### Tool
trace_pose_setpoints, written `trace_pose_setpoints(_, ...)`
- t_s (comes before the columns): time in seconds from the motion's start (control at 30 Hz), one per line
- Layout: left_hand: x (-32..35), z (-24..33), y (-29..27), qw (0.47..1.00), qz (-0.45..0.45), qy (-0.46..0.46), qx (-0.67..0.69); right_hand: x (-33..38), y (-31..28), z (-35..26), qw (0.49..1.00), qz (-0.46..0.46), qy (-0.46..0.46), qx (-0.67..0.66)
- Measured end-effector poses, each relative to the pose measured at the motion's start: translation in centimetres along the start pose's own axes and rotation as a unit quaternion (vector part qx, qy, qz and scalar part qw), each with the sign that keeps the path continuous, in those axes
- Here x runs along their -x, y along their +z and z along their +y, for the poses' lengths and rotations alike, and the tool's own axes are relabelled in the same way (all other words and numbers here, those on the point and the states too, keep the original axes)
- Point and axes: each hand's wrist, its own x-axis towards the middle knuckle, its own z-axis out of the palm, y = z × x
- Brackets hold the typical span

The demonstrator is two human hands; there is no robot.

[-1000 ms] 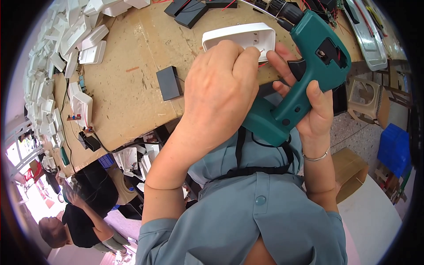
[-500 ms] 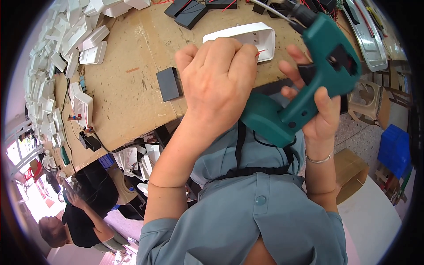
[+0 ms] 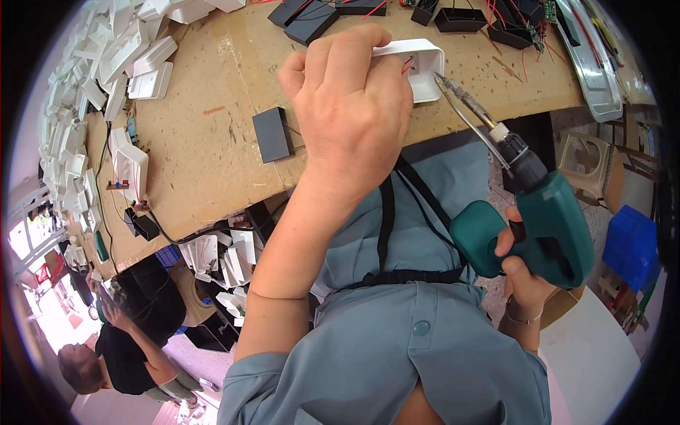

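Note:
My left hand (image 3: 350, 106) is closed over the near-left part of a white plastic case (image 3: 428, 85) on the table, back of the hand up; the fingertips are hidden. Red wire (image 3: 407, 69) shows beside its fingers inside the case. In my right hand (image 3: 530, 282) is a green pistol-shaped soldering gun (image 3: 561, 223), gripped by the handle with a finger at the trigger. Its metal tip and thin feed tube point up-left, ending at the case's right wall; whether they touch I cannot tell. A black rectangular box (image 3: 273, 134) with a dark lead lies left of my left wrist.
White plastic cases (image 3: 78, 134) are heaped along the left side. Black boxes (image 3: 460, 20) with red wires lie at the back, near a long pale tray (image 3: 591, 60). A black cable (image 3: 166, 237) trails along the table's front edge. Another person (image 3: 131, 340) works at lower left.
The soldering gun has swung down and right in my right hand, its tip now by the case's right wall. My left hand has shifted slightly up, showing more wire in the case.

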Motion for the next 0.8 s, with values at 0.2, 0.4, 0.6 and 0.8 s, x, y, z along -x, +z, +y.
trace_pose_setpoints(0.2,-0.1,0.0,0.1,1.0,-0.006,0.017,-0.003,-0.2,0.8,-0.1,0.999,-0.003,0.039,-0.009)
trace_pose_setpoints(0.4,-0.1,0.0,0.5,0.999,-0.001,0.022,-0.023,-0.8,1.5,-0.3,0.997,0.01,0.072,0.012)
trace_pose_setpoints(0.6,-0.1,-0.1,0.5,1.0,0.001,0.023,-0.02,-1.5,2.2,-0.9,0.996,0.025,0.083,-0.008)
trace_pose_setpoints(0.8,-0.3,0.1,0.4,1.0,0.002,0.021,-0.012,-1.7,2.1,-0.6,0.997,0.004,0.072,-0.021)
